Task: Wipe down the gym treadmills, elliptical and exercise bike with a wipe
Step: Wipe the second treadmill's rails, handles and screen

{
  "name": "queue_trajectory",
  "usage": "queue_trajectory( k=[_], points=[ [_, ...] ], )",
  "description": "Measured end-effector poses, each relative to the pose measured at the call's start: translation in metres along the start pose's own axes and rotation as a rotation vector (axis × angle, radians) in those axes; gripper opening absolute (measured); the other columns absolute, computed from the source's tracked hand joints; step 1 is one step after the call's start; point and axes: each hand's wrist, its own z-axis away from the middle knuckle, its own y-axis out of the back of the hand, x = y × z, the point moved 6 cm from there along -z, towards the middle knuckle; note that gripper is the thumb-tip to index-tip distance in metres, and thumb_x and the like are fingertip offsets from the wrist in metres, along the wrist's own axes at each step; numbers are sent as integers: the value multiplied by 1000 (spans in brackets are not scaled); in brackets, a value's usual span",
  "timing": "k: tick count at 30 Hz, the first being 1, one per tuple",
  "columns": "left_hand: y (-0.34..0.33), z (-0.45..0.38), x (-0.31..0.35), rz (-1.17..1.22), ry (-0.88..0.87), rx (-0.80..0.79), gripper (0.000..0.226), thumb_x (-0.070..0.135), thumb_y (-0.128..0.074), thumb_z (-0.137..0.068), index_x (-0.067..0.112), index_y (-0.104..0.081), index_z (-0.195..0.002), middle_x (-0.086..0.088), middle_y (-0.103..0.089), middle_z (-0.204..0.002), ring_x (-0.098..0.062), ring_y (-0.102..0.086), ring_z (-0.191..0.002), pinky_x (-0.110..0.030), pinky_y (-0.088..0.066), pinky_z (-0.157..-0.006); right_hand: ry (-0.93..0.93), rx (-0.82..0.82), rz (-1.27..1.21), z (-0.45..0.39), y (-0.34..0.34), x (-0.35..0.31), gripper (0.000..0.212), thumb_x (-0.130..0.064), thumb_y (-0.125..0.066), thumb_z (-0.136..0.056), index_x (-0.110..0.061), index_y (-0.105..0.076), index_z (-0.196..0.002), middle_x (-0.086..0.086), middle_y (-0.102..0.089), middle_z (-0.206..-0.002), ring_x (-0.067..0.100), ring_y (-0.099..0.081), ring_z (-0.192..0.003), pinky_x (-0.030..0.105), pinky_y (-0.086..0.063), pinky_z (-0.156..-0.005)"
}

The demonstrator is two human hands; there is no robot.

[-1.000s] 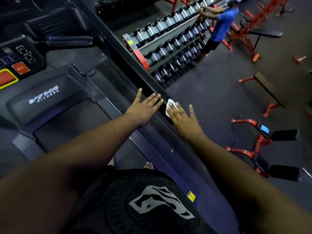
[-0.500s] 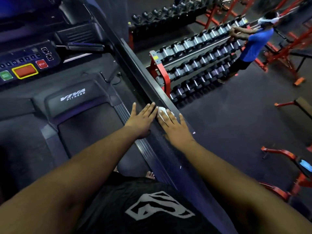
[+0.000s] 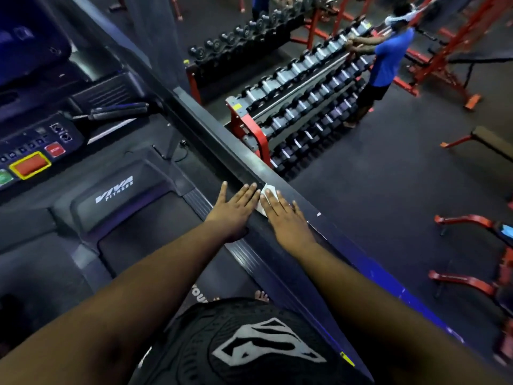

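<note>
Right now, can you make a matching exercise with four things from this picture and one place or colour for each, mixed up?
Things:
1. wipe
2. left hand
3. stop button
4. dumbbell rack

Places or colours:
A. red, on the treadmill console
B. beyond the rail, on the gym floor
C. white, under the right hand's fingers
D. flat on the rail, bare

Pairs: 1-C, 2-D, 3-A, 4-B

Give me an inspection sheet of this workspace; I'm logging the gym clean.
Surface: treadmill side rail, dark, running diagonally.
Job's things: white wipe flat on the rail.
Clutter: nothing seen on the rail.
Hands: right hand presses the wipe with straight fingers; left hand rests flat beside it.
Cables: thin cord near the console base.
Surroundings: dumbbell rack, person in blue shirt, red benches.
</note>
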Motion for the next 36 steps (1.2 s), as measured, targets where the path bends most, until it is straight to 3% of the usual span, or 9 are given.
queue_trajectory(
  k=[7, 12, 14, 16, 18, 20, 24, 29, 36],
  points=[
    [9, -4, 20, -35, -214, 32, 97, 52, -55, -98, 18, 9, -162, -3, 15, -170, -18, 14, -157, -69, 16, -115, -404, 56, -251, 82, 1, 40, 59, -4, -40, -102, -21, -33, -158, 0, -31, -164, 18, -32, -150, 32, -27, -120],
    [20, 1, 83, 123, -475, 111, 87, 59, -51, -97, 20, -11, -163, 0, -15, -171, -17, -5, -158, -63, 3, -123, -791, 386, -662, 142, 21, 24, 30, -17, -58, -101, -20, -64, -130, -5, -69, -124, 14, -64, -109, 22, -45, -92],
    [26, 8, 117, 336, -530, 97, 79, 58, -56, -96, 19, -28, -159, -2, -41, -160, -20, -32, -150, -54, -14, -122, -932, 469, -772, 170, 27, 14, 21, -18, -61, -99, -19, -66, -120, -7, -70, -105, 10, -64, -90, 23, -46, -79],
    [29, 12, 144, 615, -537, 16, 56, 49, -64, -96, 16, -54, -140, -5, -66, -131, -25, -58, -124, -37, -39, -99, -1053, 528, -835, 199, 29, 8, 14, -20, -64, -98, -19, -65, -112, -8, -69, -92, 1, -62, -74, 17, -46, -67],
    [31, 19, 177, 744, -595, -50, 23, 39, -70, -94, 17, -67, -101, -2, -69, -92, -25, -66, -92, -30, -37, -70, -1147, 602, -863, 238, 35, 4, 7, -19, -66, -97, -21, -64, -103, -9, -67, -83, -9, -58, -67, 16, -45, -63],
    [29, 26, 211, 758, -651, -111, 17, 31, -73, -92, 14, -70, -89, 3, -67, -78, -21, -62, -75, -29, -37, -64, -1232, 686, -905, 282, 41, 1, 7, -20, -68, -95, -23, -64, -99, -6, -69, -84, -1, -61, -68, 25, -47, -65],
    [39, 59, 280, 744, -790, -182, 16, 29, -73, -93, 15, -69, -87, 8, -61, -73, -9, -52, -65, -20, -36, -57, -1381, 856, -942, 377, 44, -8, 23, -45, -71, -83, -23, -67, -89, -1, -71, -78, 16, -65, -69, 34, -53, -64],
    [43, 112, 378, 756, -959, -304, 19, 29, -73, -93, 16, -65, -81, 9, -59, -70, -6, -48, -62, -28, -38, -63, -1490, 1165, -1073, 492, 43, -29, 17, -15, -70, -95, 2, -68, -95, 7, -68, -71, 13, -60, -59, 25, -49, -53],
    [23, 195, 513, 791, -1051, -432, 19, 26, -71, -95, 13, -67, -81, 4, -61, -71, -7, -49, -65, -29, -39, -65, -1583, 1589, -1235, 641, 25, -47, 23, -17, -67, -97, 6, -68, -102, 21, -73, -87, 22, -69, -72, 33, -57, -57]
  ],
)
